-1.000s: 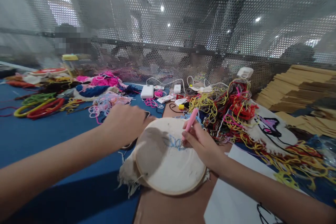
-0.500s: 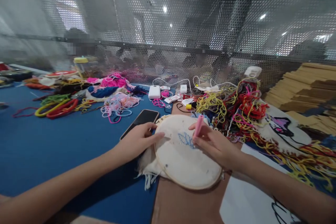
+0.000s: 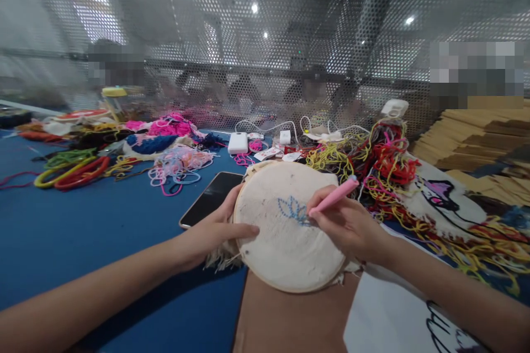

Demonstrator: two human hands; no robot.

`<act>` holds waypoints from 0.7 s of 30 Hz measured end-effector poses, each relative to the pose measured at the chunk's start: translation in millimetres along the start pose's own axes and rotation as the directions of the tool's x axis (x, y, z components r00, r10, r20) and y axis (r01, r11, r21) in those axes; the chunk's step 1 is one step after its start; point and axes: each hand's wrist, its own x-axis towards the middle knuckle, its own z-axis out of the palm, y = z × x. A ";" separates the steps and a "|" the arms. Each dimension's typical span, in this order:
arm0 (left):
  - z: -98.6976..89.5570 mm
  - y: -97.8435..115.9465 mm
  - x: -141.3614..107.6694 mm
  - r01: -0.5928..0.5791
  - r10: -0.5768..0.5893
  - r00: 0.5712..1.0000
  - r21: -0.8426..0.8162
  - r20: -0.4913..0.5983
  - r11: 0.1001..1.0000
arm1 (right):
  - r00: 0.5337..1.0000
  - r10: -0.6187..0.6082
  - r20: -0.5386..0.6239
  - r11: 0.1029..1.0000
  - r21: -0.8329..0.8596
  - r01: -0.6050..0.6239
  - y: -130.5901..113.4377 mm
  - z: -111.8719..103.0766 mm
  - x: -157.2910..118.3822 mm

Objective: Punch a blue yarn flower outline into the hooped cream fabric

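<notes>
A round embroidery hoop (image 3: 281,259) with cream cloth is tilted up in front of me, a blue stitched leaf or petal outline (image 3: 293,210) near its middle. At its left rim is my left hand (image 3: 232,220), the thumb lying on the cloth and the other fingers behind the hoop. My right hand (image 3: 345,223) is closed round a pink pen-like tool (image 3: 336,196), whose lower end is at the right side of the blue stitching. The tool's tip is hidden by the fingers. Loose cloth fringe hangs behind the hoop.
A black phone (image 3: 211,198) lies left of the hoop. Yarn heaps (image 3: 182,162) spread at the back left, with more tangled yarn (image 3: 397,162) at the right. White paper (image 3: 385,309) with black drawing is at the lower right. Brown folded sheets (image 3: 476,138) are stacked behind.
The hoop has tilted up toward me, with my left thumb lower on the cloth. The pink tool has gone from nearly upright to leaning right. The view has shifted slightly.
</notes>
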 end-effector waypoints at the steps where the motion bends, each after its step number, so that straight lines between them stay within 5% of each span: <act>1: -1.3 -1.7 0.9 -0.021 0.021 1.000 0.008 0.005 1.000 | 1.000 -0.020 -0.015 1.000 0.011 0.020 0.5 -0.9 -1.0; 12: 0.8 4.4 -0.5 -0.038 0.036 0.999 0.061 0.025 0.997 | 0.985 -0.151 -0.078 0.988 -0.003 0.152 1.0 -3.6 -1.1; 21: 0.0 2.2 -4.4 -0.172 0.168 0.984 0.077 0.061 0.982 | 0.939 -0.324 0.119 0.903 -0.256 0.344 -11.1 -5.6 1.9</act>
